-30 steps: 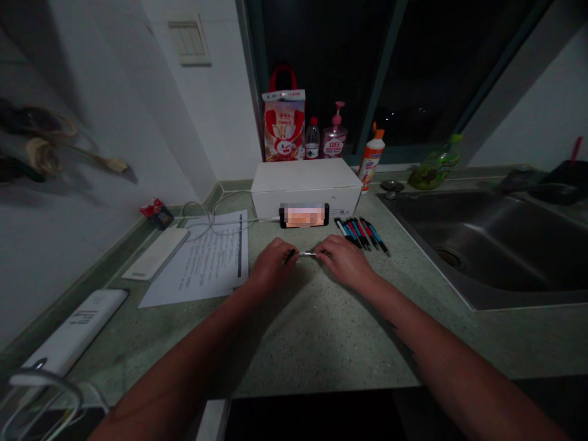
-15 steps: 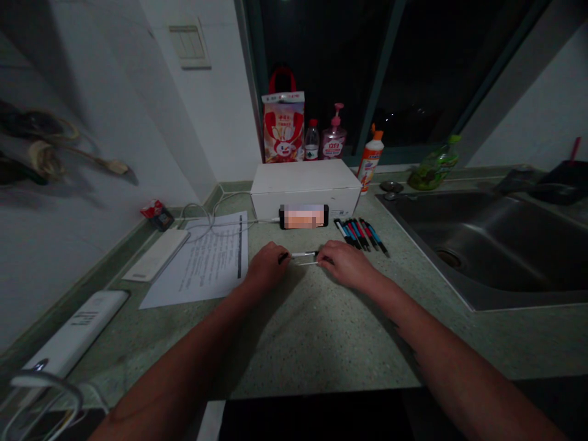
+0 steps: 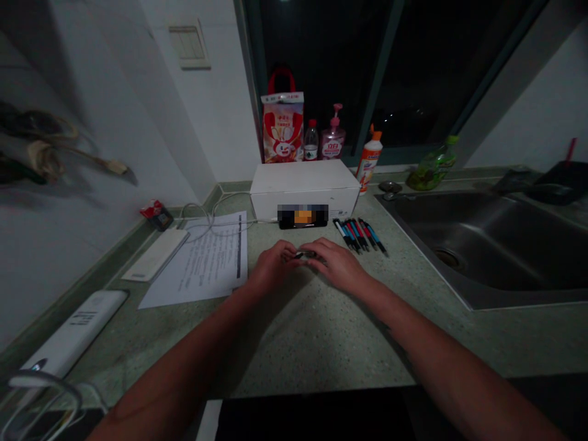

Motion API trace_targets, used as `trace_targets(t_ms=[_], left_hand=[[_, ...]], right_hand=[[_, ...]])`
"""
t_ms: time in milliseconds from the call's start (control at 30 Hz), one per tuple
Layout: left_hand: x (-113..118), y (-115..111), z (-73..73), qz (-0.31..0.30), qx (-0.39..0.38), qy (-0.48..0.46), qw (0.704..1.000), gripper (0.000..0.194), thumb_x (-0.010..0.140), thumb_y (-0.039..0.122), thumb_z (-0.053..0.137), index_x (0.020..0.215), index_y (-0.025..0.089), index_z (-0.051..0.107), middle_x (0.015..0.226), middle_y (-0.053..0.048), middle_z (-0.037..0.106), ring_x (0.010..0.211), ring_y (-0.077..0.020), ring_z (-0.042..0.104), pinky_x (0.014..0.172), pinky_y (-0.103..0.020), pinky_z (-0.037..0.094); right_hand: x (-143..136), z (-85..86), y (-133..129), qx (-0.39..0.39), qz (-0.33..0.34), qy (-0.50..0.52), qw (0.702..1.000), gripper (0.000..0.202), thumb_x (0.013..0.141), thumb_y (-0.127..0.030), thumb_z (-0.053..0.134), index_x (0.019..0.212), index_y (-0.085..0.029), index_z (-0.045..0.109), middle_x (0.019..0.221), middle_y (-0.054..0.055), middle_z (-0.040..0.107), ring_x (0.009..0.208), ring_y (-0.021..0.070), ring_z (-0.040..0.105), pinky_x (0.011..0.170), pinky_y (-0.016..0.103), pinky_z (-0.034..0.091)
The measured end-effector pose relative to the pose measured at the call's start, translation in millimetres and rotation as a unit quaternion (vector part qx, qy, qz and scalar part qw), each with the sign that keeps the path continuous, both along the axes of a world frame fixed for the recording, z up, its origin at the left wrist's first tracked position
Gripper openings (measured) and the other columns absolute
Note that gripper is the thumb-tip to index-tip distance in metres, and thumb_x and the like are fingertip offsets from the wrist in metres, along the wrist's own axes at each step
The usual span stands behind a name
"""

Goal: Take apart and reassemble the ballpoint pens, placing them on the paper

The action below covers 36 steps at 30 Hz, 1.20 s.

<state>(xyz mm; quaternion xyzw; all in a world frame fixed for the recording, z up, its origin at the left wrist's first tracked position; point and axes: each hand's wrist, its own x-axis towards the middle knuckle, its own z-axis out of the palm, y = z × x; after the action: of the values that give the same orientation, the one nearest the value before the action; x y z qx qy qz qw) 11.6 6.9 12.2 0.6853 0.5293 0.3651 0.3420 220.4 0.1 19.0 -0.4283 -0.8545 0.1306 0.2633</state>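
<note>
Both hands are close together above the green speckled counter [image 3: 303,343], in front of a propped phone [image 3: 303,217]. My left hand [image 3: 274,263] is closed on a dark pen part [image 3: 299,255] whose tip shows between the hands. My right hand [image 3: 337,262] has its fingers wrapped round a pen [image 3: 307,252], mostly hidden by the fingers. How the pieces touch is too small to tell. Right of the phone, several pens [image 3: 361,236] with black, blue, red and white parts lie side by side.
Behind the phone stands a white box [image 3: 303,177]. A printed sheet [image 3: 206,263], a white flat box [image 3: 156,254] and a power strip [image 3: 78,331] lie left, with cables. The metal sink [image 3: 496,245] is right; an orange-capped bottle [image 3: 370,160] stands behind.
My hands have moved nearer each other, and the pen and thin white piece that spanned the gap are now mostly covered by the fingers. The phone's picture has changed.
</note>
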Motion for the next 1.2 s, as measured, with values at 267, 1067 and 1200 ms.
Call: trace_targets(t_ms=[267, 1067, 1200], left_hand=[[1.6, -1.7, -3.1, -0.033, 0.025, -0.010, 0.999, 0.015, 0.080, 0.027, 0.069, 0.094, 0.022, 0.069, 0.089, -0.003, 0.077, 0.083, -0.0199, 0.070, 0.078, -0.033, 0.054], [1.7, -1.7, 6.0, 0.021, 0.024, 0.003, 0.999, 0.011, 0.082, 0.027, 0.066, 0.084, 0.022, 0.076, 0.086, -0.003, 0.078, 0.082, -0.0200, 0.069, 0.081, -0.033, 0.054], [2.1, -3.0, 6.3, 0.014, 0.030, -0.001, 0.999, 0.013, 0.083, 0.029, 0.066, 0.086, 0.021, 0.076, 0.088, -0.004, 0.078, 0.084, -0.0213, 0.070, 0.082, -0.034, 0.055]], right_hand=[[2.5, -1.3, 3.0, -0.008, -0.006, 0.017, 1.000, 0.016, 0.102, -0.027, 0.055, 0.107, -0.023, 0.070, 0.102, 0.006, 0.069, 0.096, 0.0201, 0.064, 0.083, 0.032, 0.046], [-1.0, -6.6, 3.4, -0.063, -0.062, 0.134, 0.987, 0.014, 0.090, -0.027, 0.070, 0.103, -0.021, 0.068, 0.094, 0.005, 0.072, 0.083, 0.0195, 0.065, 0.074, 0.031, 0.048], [-2.8, -4.2, 2.4, -0.111, -0.066, 0.109, 0.986, 0.025, 0.101, -0.037, 0.055, 0.091, -0.020, 0.071, 0.086, 0.005, 0.074, 0.078, 0.0187, 0.067, 0.074, 0.031, 0.047]])
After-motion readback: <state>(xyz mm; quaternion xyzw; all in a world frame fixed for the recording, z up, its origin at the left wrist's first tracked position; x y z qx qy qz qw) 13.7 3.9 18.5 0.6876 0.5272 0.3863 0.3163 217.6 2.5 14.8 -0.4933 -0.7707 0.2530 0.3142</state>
